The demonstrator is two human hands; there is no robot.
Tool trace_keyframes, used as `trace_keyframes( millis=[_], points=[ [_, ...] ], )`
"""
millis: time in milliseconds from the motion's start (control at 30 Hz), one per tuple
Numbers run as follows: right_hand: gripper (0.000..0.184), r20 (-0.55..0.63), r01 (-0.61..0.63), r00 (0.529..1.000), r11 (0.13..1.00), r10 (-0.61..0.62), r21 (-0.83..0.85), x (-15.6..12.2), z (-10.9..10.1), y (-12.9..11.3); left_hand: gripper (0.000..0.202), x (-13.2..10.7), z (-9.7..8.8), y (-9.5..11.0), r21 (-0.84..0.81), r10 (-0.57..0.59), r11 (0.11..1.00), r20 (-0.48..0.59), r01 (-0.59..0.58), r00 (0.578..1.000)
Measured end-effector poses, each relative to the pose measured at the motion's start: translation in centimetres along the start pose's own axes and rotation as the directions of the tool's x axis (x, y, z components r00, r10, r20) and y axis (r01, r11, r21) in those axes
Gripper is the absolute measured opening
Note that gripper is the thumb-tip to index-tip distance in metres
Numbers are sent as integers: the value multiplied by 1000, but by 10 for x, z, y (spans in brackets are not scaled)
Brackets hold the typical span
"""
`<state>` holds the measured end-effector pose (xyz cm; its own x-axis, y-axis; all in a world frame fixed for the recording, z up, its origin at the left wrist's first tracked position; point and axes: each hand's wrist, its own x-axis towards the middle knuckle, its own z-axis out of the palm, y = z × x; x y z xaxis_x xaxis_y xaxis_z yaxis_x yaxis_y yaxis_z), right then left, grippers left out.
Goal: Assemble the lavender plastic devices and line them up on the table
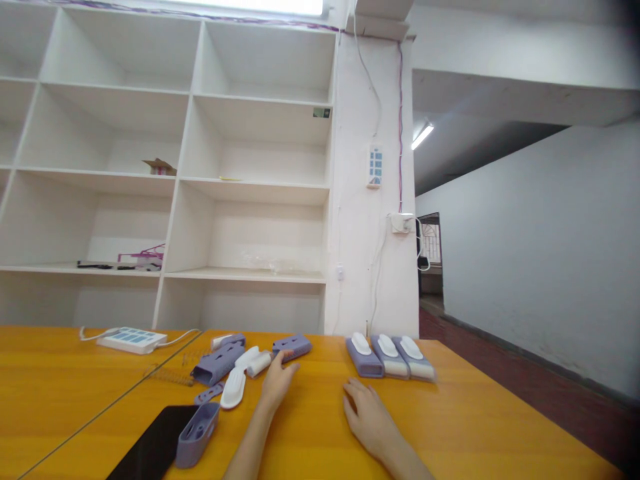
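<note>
Purple casing (296,345) is lying on the desk (310,433) at the fingertips of the left hand (279,385), whose thumb is standing apart; its grip I cannot tell. Loosely spread, holding nothing, the right hand (369,417) is resting near three white-topped units (389,353).

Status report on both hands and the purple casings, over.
Left hand near purple casing, contact unclear. Right hand open near three purple-and-white units. White pieces close beside left hand.
</note>
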<state>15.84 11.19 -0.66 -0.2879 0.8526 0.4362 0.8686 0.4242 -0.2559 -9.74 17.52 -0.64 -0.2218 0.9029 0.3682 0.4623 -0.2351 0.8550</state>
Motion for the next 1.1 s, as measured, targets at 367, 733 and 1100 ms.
trace_keyframes(
  millis=[367,733,1100],
  points=[
    [40,-33,16,999,1000,-15,20,-1,-1,0,46,-13,8,8,178,103,978,66,-113,993],
    [39,-44,14,999,1000,-13,21,-2,-1,0,50,-17,11,39,704,354,645,67,-295,933],
    [59,-116,1,993,999,4,45,0,0,2,30,-38,23,58,591,491,567,316,-573,812]
  ],
)
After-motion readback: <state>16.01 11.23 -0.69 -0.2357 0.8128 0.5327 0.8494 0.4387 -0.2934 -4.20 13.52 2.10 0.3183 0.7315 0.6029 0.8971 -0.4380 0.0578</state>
